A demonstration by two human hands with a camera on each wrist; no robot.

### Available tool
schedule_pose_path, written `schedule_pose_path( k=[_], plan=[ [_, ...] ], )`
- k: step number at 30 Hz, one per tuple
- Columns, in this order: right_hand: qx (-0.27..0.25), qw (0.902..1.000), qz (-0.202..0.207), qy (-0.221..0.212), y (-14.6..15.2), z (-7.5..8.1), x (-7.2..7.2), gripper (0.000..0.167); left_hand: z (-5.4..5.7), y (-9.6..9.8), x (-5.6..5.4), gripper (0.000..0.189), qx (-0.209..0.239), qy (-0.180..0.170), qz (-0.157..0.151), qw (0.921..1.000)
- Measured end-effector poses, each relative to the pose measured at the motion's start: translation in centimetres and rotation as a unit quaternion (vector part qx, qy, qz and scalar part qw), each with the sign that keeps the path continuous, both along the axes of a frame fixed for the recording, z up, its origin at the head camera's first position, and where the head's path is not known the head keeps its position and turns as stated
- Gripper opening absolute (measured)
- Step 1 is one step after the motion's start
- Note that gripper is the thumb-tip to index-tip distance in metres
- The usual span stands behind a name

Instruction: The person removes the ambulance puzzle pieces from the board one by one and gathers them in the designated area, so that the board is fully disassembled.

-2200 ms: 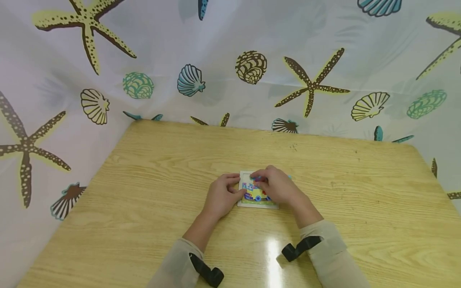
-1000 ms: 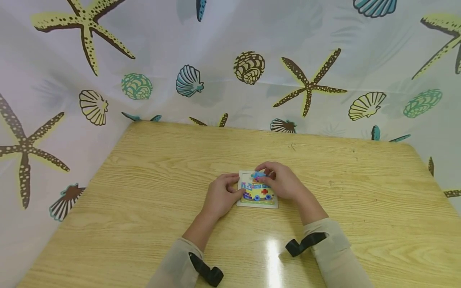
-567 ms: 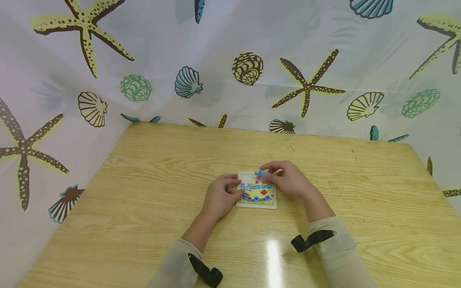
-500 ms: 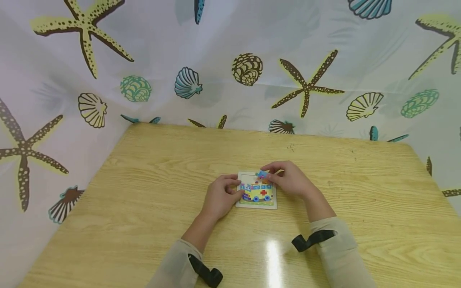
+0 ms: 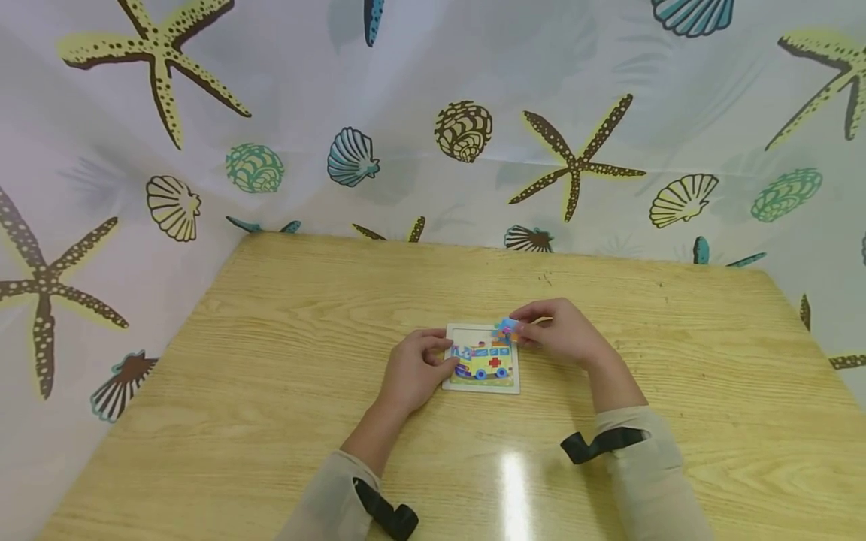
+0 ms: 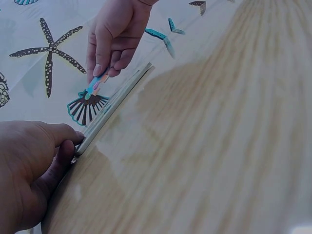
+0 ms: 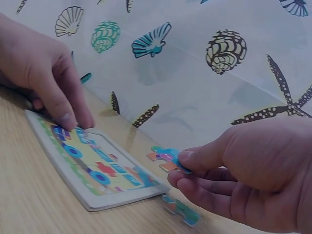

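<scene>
A small jigsaw board (image 5: 482,389) with a pale frame lies on the table, showing a yellow ambulance with a red cross. My left hand (image 5: 414,370) grips its left edge, thumb on top. In the left wrist view that thumb and a finger pinch the frame's edge (image 6: 114,107). Between thumb and fingers my right hand (image 5: 568,330) pinches a blue, pink and orange puzzle piece (image 7: 168,157), held above the board's far right corner. The far part of the board is a bare recess (image 5: 470,335). Another blue-green puzzle piece (image 7: 181,210) lies just beyond the frame, under my right hand.
The wood-grain table (image 5: 304,323) extends around the board on all sides. A white curtain (image 5: 406,75) printed with shells and starfish hangs along the back and both sides. Black straps with cameras (image 5: 602,443) sit on both sleeves.
My right hand has moved from over the board to its far right corner, carrying the puzzle piece along and turning it. More of the ambulance picture shows. The left hand keeps its hold.
</scene>
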State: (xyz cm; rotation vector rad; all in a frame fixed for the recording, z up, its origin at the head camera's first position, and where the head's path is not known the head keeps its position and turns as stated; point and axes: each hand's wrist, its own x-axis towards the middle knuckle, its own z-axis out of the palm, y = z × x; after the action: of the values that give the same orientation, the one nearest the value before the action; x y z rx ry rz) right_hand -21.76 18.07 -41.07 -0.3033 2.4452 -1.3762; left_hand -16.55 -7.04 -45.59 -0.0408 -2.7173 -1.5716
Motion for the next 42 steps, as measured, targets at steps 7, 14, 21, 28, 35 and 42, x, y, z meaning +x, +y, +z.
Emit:
schedule_pose_path(
  k=[7,14,21,28,35,42],
  plan=[
    [-0.026,0.9996,0.006,-0.013,1.7,0.3,-0.2,0.03,0.1,0.0,0.0,0.026,0.001,0.003,0.0,1.0],
    [-0.024,0.9992,0.002,-0.033,2.9,0.4,-0.2,0.03,0.1,0.1,0.1,0.025,0.001,0.009,-0.003,1.0],
    [0.023,0.9987,-0.038,-0.027,4.0,0.1,-0.4,0.026,0.3,0.1,0.1,0.025,0.002,0.004,-0.002,1.0],
    [0.062,0.9953,-0.06,-0.045,4.8,0.5,-0.1,0.027,0.1,0.1,0.1,0.025,0.0,0.007,-0.002,1.0],
    [0.08,0.9919,-0.082,-0.055,5.3,0.6,0.0,0.026,0.1,0.1,0.1,0.025,-0.003,0.011,-0.002,0.9999],
    [0.129,0.9874,-0.087,-0.027,5.1,0.7,0.2,0.023,0.1,0.1,0.1,0.025,-0.004,0.012,-0.003,0.9999]
  ],
)
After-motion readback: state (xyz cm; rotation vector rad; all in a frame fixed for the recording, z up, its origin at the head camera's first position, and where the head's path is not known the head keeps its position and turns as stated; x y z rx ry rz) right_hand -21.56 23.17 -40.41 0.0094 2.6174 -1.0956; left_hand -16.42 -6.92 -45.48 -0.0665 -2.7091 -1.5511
